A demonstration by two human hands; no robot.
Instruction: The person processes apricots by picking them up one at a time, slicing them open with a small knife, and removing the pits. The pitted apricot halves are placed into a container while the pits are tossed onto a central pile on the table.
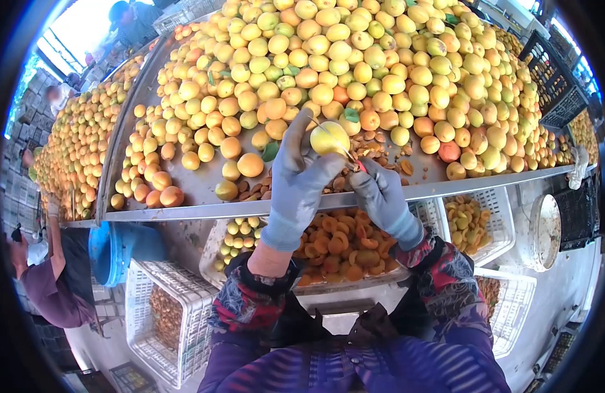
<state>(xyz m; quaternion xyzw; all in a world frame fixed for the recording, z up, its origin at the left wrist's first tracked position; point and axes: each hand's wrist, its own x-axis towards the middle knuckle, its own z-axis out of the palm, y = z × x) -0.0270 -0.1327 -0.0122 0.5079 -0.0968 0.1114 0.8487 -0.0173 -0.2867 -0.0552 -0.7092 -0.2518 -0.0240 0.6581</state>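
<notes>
My left hand point(298, 180), in a grey-blue glove, grips a yellow apricot point(329, 138) between thumb and fingers above the table's front edge. Closed around the red handle of a small knife point(359, 166) is my right hand point(385, 198), gloved the same way. The thin blade lies against the apricot's right side. Behind both hands, a large heap of apricots point(329, 49) covers the metal table point(204, 190). Brown pits point(374, 145) are scattered on the table just behind the held fruit.
Below the table edge, halved apricots point(342, 242) fill a container between my arms. White crates point(175, 314) stand left and right, near a blue barrel point(122, 252) and a white bucket point(545, 232). A black crate point(554, 78) sits at back right. Another person point(54, 288) works at left.
</notes>
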